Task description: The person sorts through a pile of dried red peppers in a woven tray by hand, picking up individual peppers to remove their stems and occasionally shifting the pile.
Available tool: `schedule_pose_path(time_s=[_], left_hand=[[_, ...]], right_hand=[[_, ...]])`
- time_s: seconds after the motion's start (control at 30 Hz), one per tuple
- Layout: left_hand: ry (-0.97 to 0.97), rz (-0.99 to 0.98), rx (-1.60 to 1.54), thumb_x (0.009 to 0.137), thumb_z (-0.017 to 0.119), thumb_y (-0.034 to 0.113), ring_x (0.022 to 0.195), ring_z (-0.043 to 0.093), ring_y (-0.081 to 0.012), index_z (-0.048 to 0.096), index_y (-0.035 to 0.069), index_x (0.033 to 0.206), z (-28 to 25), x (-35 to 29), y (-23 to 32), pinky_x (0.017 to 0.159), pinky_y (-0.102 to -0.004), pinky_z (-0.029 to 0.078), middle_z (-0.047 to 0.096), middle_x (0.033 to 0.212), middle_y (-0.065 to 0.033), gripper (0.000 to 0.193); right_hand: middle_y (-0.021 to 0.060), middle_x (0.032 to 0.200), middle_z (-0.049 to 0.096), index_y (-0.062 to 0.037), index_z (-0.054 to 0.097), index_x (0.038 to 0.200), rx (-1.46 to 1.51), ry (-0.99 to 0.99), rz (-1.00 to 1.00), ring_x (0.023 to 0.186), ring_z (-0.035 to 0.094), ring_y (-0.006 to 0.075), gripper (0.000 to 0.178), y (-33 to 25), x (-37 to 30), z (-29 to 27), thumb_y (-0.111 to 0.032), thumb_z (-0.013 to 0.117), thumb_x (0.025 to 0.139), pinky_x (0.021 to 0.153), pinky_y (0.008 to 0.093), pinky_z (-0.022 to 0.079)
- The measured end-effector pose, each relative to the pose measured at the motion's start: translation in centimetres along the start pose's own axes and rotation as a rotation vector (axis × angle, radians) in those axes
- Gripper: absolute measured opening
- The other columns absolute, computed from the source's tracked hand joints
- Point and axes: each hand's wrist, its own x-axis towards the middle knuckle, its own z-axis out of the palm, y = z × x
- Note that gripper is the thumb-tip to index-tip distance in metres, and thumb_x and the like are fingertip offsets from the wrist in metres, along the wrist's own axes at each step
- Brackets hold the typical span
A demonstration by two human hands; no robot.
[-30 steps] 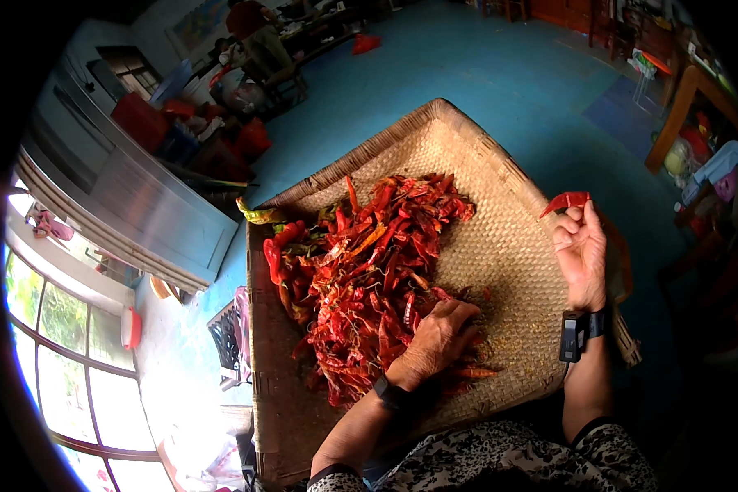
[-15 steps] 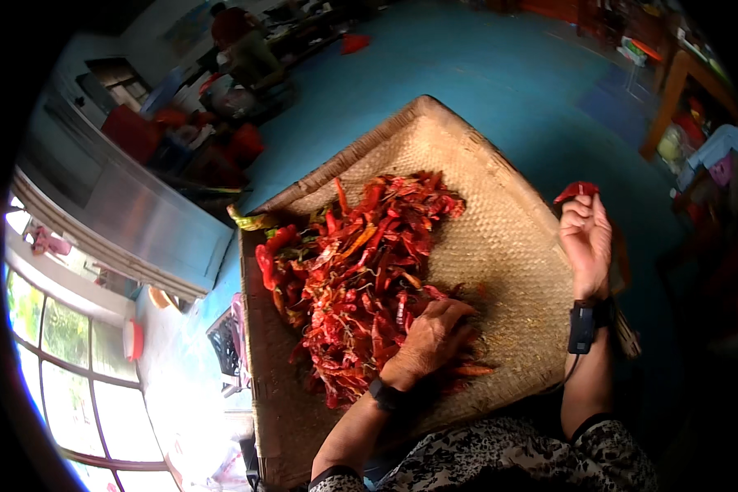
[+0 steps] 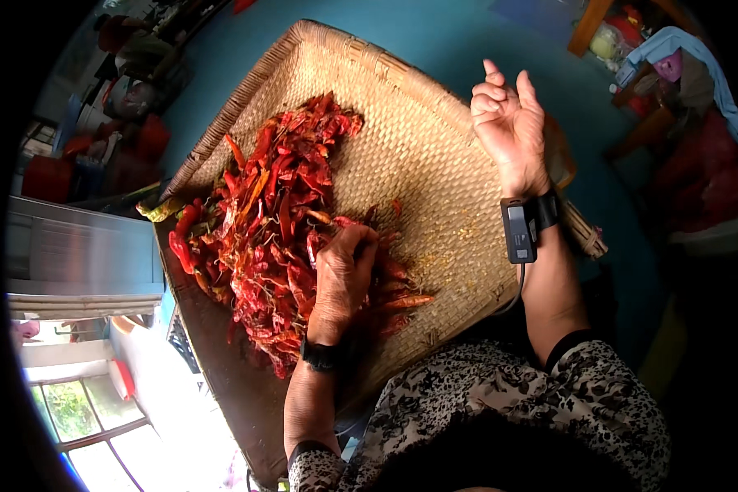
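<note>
A heap of dried red chili peppers [image 3: 266,221], some of them orange, lies on the left half of a large woven bamboo tray [image 3: 435,164]. My left hand [image 3: 344,275] is at the right side of the heap, fingers curled in and pressed together; what they grip, if anything, is hidden. A few loose chilies [image 3: 398,303] lie just to its right. Above the tray's right rim, my right hand [image 3: 512,123] is raised palm up, thumb and fingers apart, with nothing in it.
Small yellow seeds [image 3: 459,246] are scattered on the tray's right part. A metal-fronted cabinet [image 3: 90,246] stands at the left, above a bright window [image 3: 74,410]. A light blue cloth [image 3: 697,49] hangs among items at the upper right. Someone sits at the upper left.
The red chili my right hand held is gone from it, and its fingers have opened. My left hand remains at the heap. The whole view has shifted and turned.
</note>
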Motion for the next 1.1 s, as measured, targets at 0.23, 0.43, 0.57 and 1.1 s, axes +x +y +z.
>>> schedule_pose_path(time_s=[0.23, 0.43, 0.57, 1.1], left_hand=[[0.132, -0.246, -0.582, 0.089, 0.061, 0.007, 0.079, 0.055, -0.0079, 0.064, 0.002, 0.098, -0.4, -0.5, -1.2, 0.075, -0.0247, 0.047, 0.065, 0.091, -0.0018, 0.011], [0.31, -0.252, -0.976, 0.094, 0.055, 0.019, 0.124, 0.044, -0.0198, 0.065, 0.002, 0.107, -0.8, 0.5, 1.0, 0.105, -0.0357, 0.033, 0.047, 0.136, -0.0128, 0.023], [0.248, -0.199, -1.097, 0.094, 0.054, 0.019, 0.122, 0.045, -0.0192, 0.061, 0.002, 0.114, -0.2, 0.9, 0.5, 0.103, -0.0339, 0.036, 0.048, 0.135, -0.0124, 0.027], [-0.047, -0.021, 0.292, 0.076, 0.063, 0.009, 0.075, 0.062, -0.0355, 0.056, 0.006, 0.096, 1.1, -1.4, 0.1, 0.062, -0.0419, 0.051, 0.061, 0.083, -0.0156, 0.021]], right_hand=[[0.0059, 0.087, 0.064, -0.0061, 0.063, 0.104, -1.525, -0.231, 0.199, 0.072, 0.058, 0.0107, 0.035, 6.5, -3.6, 3.7, -0.036, 0.063, 0.086, 0.066, 0.0237, 0.049], [0.0108, 0.099, 0.065, -0.0032, 0.064, 0.106, -1.691, -0.779, 0.424, 0.087, 0.062, 0.0207, 0.03, 11.7, -6.1, 0.3, -0.027, 0.064, 0.087, 0.079, 0.036, 0.052], [0.0078, 0.083, 0.064, -0.0023, 0.066, 0.091, -1.603, -0.673, 0.393, 0.073, 0.061, 0.0164, 0.019, 11.9, -5.6, -0.7, -0.02, 0.065, 0.085, 0.069, 0.033, 0.051], [0.0026, 0.081, 0.062, -0.0017, 0.057, 0.114, -1.17, -0.084, 0.282, 0.064, 0.053, 0.0057, 0.032, 6.6, -3.8, 2.7, -0.023, 0.059, 0.09, 0.057, 0.0189, 0.048]])
